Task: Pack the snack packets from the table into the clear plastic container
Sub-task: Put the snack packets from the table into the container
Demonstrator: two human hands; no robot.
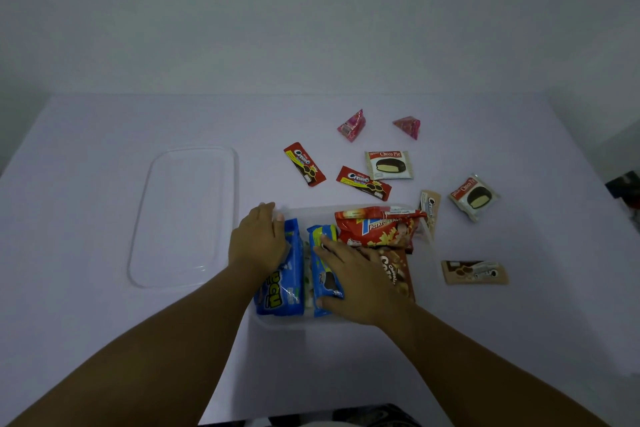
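Snack packets stand on edge in the clear plastic container (277, 321), likely to leave room for those scattered on the tabletop (104, 135). Left hand (258, 241) steadies a large blue packet (282, 291), fingers flat; right hand (360, 282) pinches a narrower blue packet (320, 270) upright.

Container (346, 322) sat near front of surface (104, 340), centre. Lid (183, 218) lay flat to its left, apart. Inside container: two wafer packs (280, 291) at left, potato snack bag (377, 229) at back right, cereal pack (398, 270) before it. Behind container lay two cream bars (304, 164), choco pie (389, 165), farther back two pyramid packets (352, 125). Right of container: second choco pie (473, 198), two flat sachets (474, 272).
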